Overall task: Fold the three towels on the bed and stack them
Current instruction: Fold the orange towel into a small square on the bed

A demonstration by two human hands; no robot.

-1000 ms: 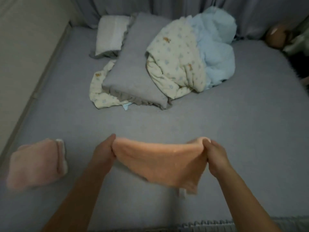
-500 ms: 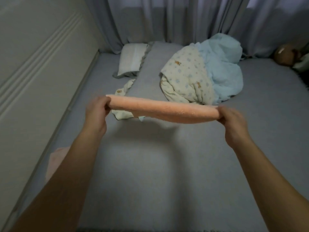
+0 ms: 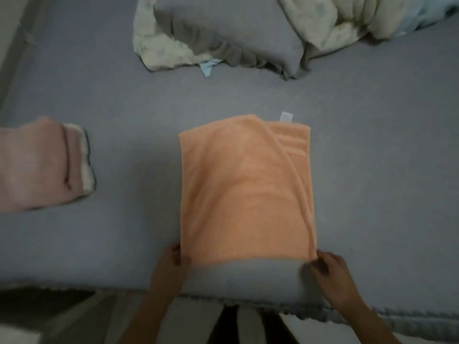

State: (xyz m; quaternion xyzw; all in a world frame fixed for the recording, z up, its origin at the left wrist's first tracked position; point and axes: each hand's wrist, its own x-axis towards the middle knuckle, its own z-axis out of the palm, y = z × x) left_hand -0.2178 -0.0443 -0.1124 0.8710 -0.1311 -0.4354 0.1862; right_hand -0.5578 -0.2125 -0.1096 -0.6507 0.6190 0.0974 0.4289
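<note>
Head view. The bed [image 3: 124,100], covered in a grey-blue sheet with a frilled near edge, fills most of the frame. A folded, rectangular orange terry towel [image 3: 246,192] lies flat on the sheet directly ahead of both hands, its near edge between them. A small white label [image 3: 286,116] projects from its far edge, and the upper layer sits askew, exposing a ribbed band at the far right corner.

The left hand [image 3: 171,261] pinches the near left corner of the orange towel between thumb and fingers. The right hand [image 3: 327,269] sits at the near right corner with curled fingers touching the fabric; the blur prevents confirming whether it actually grips the corner.

Well to the left of the left hand, a folded pink towel on top of a cream towel [image 3: 42,165] lies on the sheet, cut off by the frame edge.

Beyond the hands, at the far side of the bed, a grey ruffled pillow [image 3: 233,33] rests on a cream printed quilt [image 3: 330,23], with pale blue fabric [image 3: 442,13] at the far right.

Below the hands, past the bed edge, pale flooring [image 3: 104,316] is visible. A light wall [image 3: 10,23] borders the bed at far left.
</note>
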